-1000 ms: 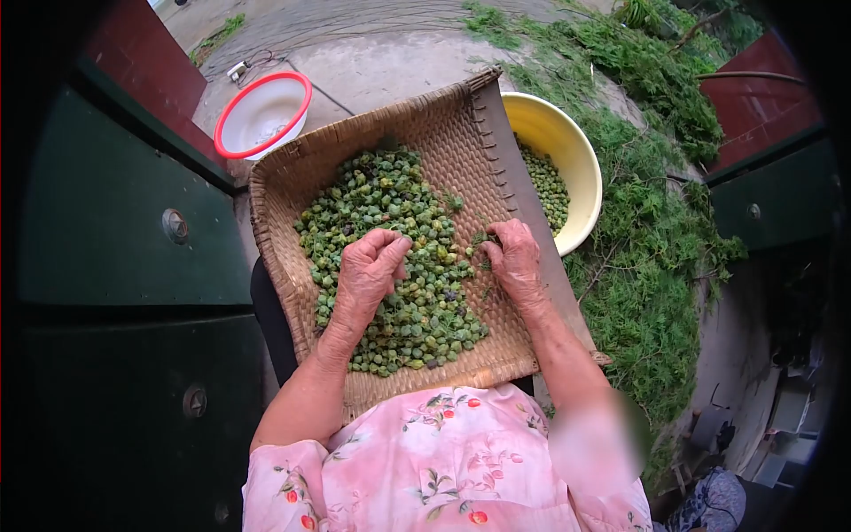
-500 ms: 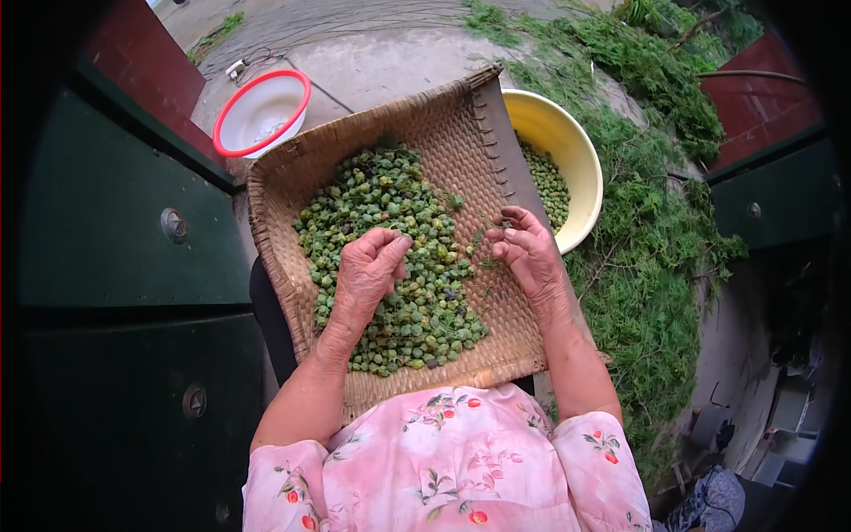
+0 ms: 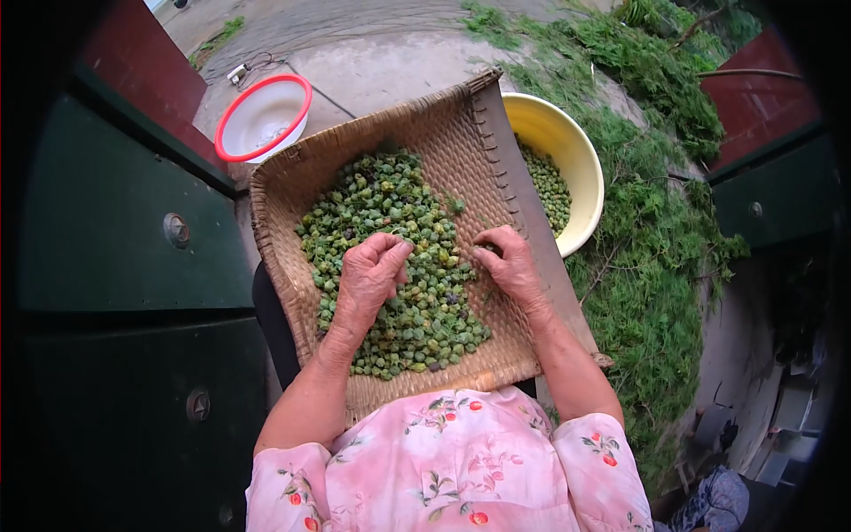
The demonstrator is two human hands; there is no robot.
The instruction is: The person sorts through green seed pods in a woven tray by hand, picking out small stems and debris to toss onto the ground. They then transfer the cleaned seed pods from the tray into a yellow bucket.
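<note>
A woven basket tray (image 3: pixel 292 191) rests on my lap, with a heap of small green cones (image 3: pixel 390 199) spread over its middle and left. My left hand (image 3: pixel 370 270) is above the heap, thumb and forefinger pinched together; anything between them is too small to make out. At the right edge of the heap my right hand (image 3: pixel 510 266) is low over the tray, its fingers curled round a bit of dark green stuff I cannot make out clearly.
Beyond the tray's right side stands a yellow basin (image 3: pixel 585 191) holding more green cones. A white bowl with a red rim (image 3: pixel 263 115) is at the far left. Cut green branches (image 3: pixel 638 266) cover the ground at right. Dark green doors (image 3: pixel 133 222) flank the left.
My right hand has moved left and a little down toward the heap, and its fingers have drawn together. My left hand has barely moved.
</note>
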